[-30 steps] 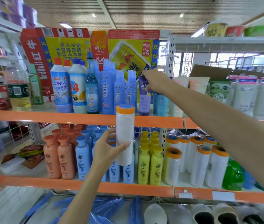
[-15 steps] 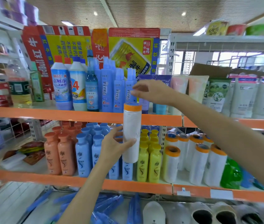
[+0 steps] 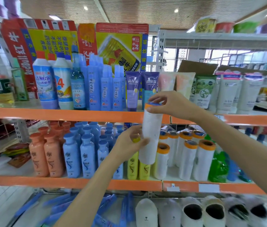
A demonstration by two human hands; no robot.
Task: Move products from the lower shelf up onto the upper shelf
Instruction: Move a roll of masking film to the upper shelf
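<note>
Your right hand point(image 3: 170, 104) has come off the purple tubes and now pinches the orange-capped top of the white plastic-wrapped roll point(image 3: 151, 133), so this is a handover. Your left hand point(image 3: 129, 142) still clamps the roll's lower half. The roll stands upright, its cap just above the upper shelf's orange edge point(image 3: 64, 114), its foot well below that edge.
</note>
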